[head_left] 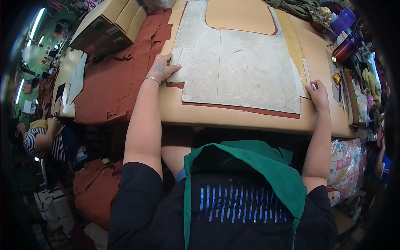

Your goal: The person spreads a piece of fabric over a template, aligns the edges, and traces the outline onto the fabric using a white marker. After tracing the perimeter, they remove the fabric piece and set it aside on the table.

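Wearing, closest to the camera, a black short-sleeved shirt with shiny blue stripes (246, 233) and a green cloth apron (275, 175). Facing a flat, pale-grey, stiff-looking board with a wide cut-out (241, 71), lying on a tan table (233, 121) over thin reddish-brown cloth (275, 113). Resting the left hand (164, 68) at the board's left edge, laying the thumb over its top face, presumably for steadying it against sliding; not being able to tell whether gripping from below also. Pinching in the right hand (318, 95) a small whitish stick-like thing (313, 87), just beside the board's right edge, perhaps for having this edge within reach. Stretching both forearms forward, one toward each side of the board, turning the left wrist inward. Seeing left of the board a wide reddish-brown cloth pile (108, 91), probably lying aside for giving the board room.
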### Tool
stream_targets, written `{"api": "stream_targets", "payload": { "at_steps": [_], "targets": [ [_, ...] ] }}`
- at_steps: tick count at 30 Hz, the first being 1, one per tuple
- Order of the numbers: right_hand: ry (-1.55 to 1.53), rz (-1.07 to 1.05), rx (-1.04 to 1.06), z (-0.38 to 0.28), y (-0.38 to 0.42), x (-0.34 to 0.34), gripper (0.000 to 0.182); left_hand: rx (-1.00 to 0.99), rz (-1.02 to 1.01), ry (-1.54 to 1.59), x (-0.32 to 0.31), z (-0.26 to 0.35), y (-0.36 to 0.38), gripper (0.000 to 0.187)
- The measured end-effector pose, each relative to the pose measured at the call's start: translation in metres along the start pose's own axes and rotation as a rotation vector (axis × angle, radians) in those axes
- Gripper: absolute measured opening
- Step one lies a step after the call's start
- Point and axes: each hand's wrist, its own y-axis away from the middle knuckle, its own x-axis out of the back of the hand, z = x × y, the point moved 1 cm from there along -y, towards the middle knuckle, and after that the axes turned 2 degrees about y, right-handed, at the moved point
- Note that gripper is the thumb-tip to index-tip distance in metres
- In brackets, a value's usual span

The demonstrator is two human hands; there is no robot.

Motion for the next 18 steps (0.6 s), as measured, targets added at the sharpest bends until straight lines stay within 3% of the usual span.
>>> {"api": "stream_targets", "payload": {
  "at_steps": [7,18],
  "targets": [
    [0.058,0.042,0.053,-0.001,0.001,-0.001,0.027,-0.005,0.111,-0.182,-0.003,0.007,0.004,0.066],
    [0.132,0.09,0.007,-0.011,0.008,-0.003,0.027,0.066,0.174,0.289,-0.011,0.007,0.014,0.067]
  ]
}}
